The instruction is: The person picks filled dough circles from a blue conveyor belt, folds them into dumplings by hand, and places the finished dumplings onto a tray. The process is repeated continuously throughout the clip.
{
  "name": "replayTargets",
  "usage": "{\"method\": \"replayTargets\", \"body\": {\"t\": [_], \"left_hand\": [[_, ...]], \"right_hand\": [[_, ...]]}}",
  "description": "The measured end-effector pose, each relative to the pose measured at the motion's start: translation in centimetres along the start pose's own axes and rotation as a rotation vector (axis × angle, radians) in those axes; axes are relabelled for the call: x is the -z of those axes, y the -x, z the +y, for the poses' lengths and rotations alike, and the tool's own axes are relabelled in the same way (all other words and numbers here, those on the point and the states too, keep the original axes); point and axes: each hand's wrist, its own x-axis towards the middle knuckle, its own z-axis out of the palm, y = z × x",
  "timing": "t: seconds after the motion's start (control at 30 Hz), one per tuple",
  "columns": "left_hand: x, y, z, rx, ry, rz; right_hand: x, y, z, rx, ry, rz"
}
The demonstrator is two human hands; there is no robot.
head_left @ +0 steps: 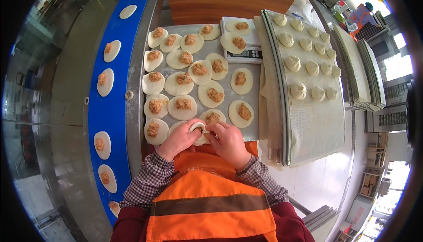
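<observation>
Between both hands, close in front of my orange apron, is a half-folded bun (198, 126) of white dough with a little filling showing inside. My left hand (179, 139) cups it from the left, its thumb at the opening. From the right, the fingertips of my right hand (228, 141) pinch the dough's edge. Flat dough rounds topped with minced filling cover the metal table around them; one filled round (213, 117) lies just beyond my fingers, another filled round (241, 113) to the right. Part of the bun is hidden by my fingers.
A blue conveyor belt (98, 113) carrying more filled rounds runs along the left. On the right, a cloth-lined tray (315, 127) holds rows of pleated buns (298, 90). A scale (243, 54) with two rounds on it stands at the back. Far right, a person (362, 17) is partly visible.
</observation>
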Motion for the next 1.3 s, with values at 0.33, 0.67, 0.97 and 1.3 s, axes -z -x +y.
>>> {"method": "replayTargets", "body": {"t": [0.33, 0.67, 0.97, 1.3], "left_hand": [[-1.1, 0.6, 0.0, -0.063, 0.494, -0.047], [-0.8, 0.5, -0.2, -0.232, 0.453, -0.070], [-2.7, -0.4, -2.8, -0.263, 0.558, 0.251], [-0.8, 0.1, -1.4, -0.042, 0.421, 0.010]], "right_hand": [[-0.5, 0.8, 0.8, 0.012, -0.023, 0.042], [-0.8, 1.2, 0.2, -0.315, -0.505, 0.086], [-1.3, 0.9, 0.3, -0.036, -0.160, 0.194], [-0.6, 1.3, -0.4, -0.221, -0.392, 0.081]]}}
